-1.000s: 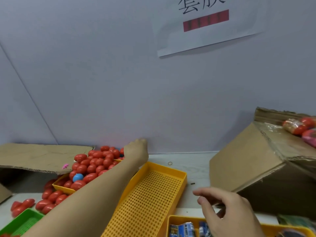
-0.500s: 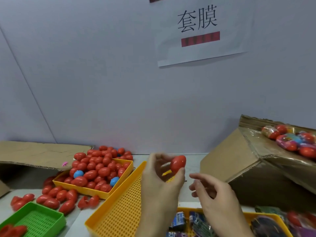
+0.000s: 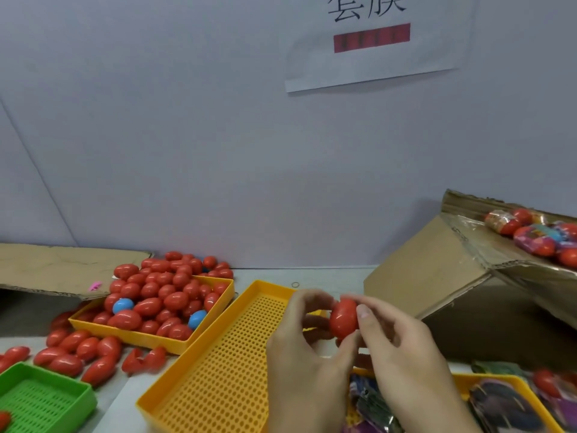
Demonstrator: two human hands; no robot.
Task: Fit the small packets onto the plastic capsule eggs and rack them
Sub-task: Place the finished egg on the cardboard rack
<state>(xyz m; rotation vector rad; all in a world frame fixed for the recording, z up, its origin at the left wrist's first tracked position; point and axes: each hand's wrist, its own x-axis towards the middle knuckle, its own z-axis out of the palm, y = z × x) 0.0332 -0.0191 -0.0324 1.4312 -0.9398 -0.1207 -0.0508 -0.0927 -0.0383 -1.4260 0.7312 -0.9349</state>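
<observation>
Centrally, both hands meet on one red egg (image 3: 344,318) held in the air above the near right part of the empty yellow tray (image 3: 218,367); left hand (image 3: 307,354) has fingers curled round the egg's left side, thumb low and under it, right hand (image 3: 402,351) pinches the egg's right side, thumb tip on its upper right, other fingers curled behind. Egg is tilted, no packet on it that can be seen. Empty tray has a perforated floor, runs diagonally from near left to far right, nothing in it. Just left of it, touching or nearly so, a second yellow tray (image 3: 150,339) heaped with red eggs (image 3: 162,295), two blue eggs (image 3: 123,306) among them. More red eggs lie loose on the table (image 3: 331,276) in front of and left of that tray, spilled eggs (image 3: 75,351) reaching toward a green tray (image 3: 46,398) at the near left corner; one red piece at its left edge. Flat cardboard sheet (image 3: 56,267) lies behind the heap at far left, small pink bit on it. Under the wrists at near right, a third yellow tray (image 3: 487,378) holds packets (image 3: 505,407), dark and purple, blurred. Right of the hands a tipped cardboard box (image 3: 437,276), wrapped eggs (image 3: 537,239) resting on its top at far right. Small ring on the table behind the empty tray. Paper sign (image 3: 374,39) with characters and a red bar is stuck to the grey wall
</observation>
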